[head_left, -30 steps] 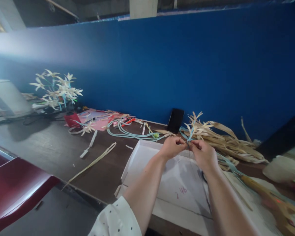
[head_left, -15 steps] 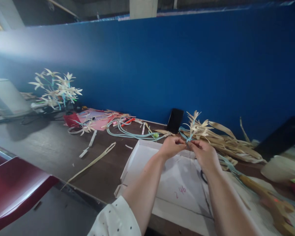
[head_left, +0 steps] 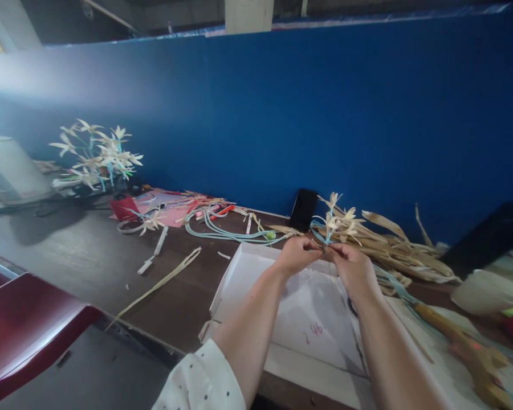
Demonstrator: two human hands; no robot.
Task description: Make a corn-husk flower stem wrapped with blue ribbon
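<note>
My left hand (head_left: 298, 254) and my right hand (head_left: 353, 267) meet above a white cardboard tray (head_left: 248, 279), fingers pinched together. Both are closed on the base of a small handmade flower (head_left: 337, 219) with pale straw petals and a light-blue stem. The petals stick up just beyond my fingertips. A thin thread hangs down from the pinch over the tray. A pile of dried straw leaves (head_left: 399, 247) lies right behind my right hand.
A blue partition wall (head_left: 325, 114) backs the dark wooden table (head_left: 89, 256). A bouquet of finished straw flowers (head_left: 97, 154) stands far left. Light-blue cords (head_left: 222, 228), red and pink paper (head_left: 154, 205), a black phone (head_left: 305, 209) and a red chair (head_left: 25, 330) are around.
The flower has turned slightly between my fingers, its petals shifting a little left. Both hands stay pinched together in nearly the same place.
</note>
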